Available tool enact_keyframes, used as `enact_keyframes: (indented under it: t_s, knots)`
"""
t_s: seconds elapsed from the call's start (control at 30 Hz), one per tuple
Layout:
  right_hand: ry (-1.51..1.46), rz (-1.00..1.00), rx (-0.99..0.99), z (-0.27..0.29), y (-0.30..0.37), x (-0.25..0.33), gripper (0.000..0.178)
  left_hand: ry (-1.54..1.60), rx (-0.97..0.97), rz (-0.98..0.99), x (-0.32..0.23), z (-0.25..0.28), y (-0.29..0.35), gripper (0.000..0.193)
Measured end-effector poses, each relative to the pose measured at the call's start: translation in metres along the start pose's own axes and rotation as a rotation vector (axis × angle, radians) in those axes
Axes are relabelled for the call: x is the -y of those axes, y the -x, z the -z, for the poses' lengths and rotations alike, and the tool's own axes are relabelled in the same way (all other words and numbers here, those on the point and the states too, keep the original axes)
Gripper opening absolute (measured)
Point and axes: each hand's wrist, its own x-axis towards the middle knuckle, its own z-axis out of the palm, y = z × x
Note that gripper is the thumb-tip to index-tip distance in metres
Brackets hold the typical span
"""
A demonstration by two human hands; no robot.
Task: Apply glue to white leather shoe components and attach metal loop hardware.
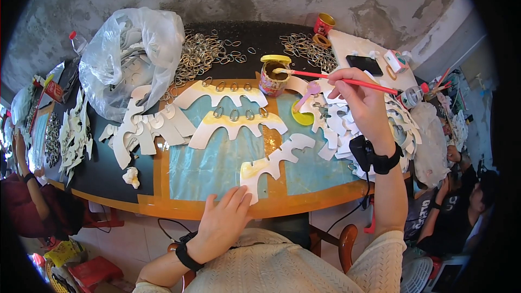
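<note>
Currently, the right hand (361,103) pinches a red-handled brush (325,77), its tip at the mouth of an open jar (273,84); whether it touches the contents is hard to tell. The left hand (223,218) lies with fingers extended, fingertips at the lower end of a yellow-smeared white cutout (272,164) on the table (114,179). Beyond it, two white pieces (233,121) bear metal rings (234,114).

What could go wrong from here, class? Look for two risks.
The red-handled brush, its tip at the open jar, might drip onto the blue sheet. The left hand touches the nearest white piece close to its yellow coating, so it could get smeared if that is wet.
</note>
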Motion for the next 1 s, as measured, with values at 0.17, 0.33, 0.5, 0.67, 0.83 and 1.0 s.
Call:
enact_keyframes:
  t_s: [0.17, 0.33, 0.5, 0.67, 0.83, 1.0]
  knots:
    - [-0.186, -0.019, -0.024, -0.001, 0.007, -0.006, 0.015, 0.005, 0.005, -0.001, 0.0, 0.001, -0.001, 0.053]
    - [-0.099, 0.011, -0.127, -0.005, 0.014, -0.014, 0.016, -0.006, 0.003, -0.007, 0.0, 0.001, -0.001, 0.053]
    - [0.001, 0.082, -0.127, 0.001, 0.023, -0.016, 0.013, -0.009, 0.005, -0.003, 0.0, 0.0, 0.0, 0.053]
    - [0.19, 0.231, -0.07, 0.01, 0.032, -0.011, 0.017, -0.004, 0.002, -0.004, 0.0, 0.0, 0.0, 0.052]
    - [0.242, 0.31, -0.029, 0.016, 0.042, -0.008, 0.019, -0.018, 0.0, -0.002, -0.001, -0.001, 0.0, 0.053]
    - [0.209, 0.32, -0.019, 0.017, 0.05, -0.006, 0.018, -0.017, 0.001, -0.002, -0.002, 0.001, 0.0, 0.053]
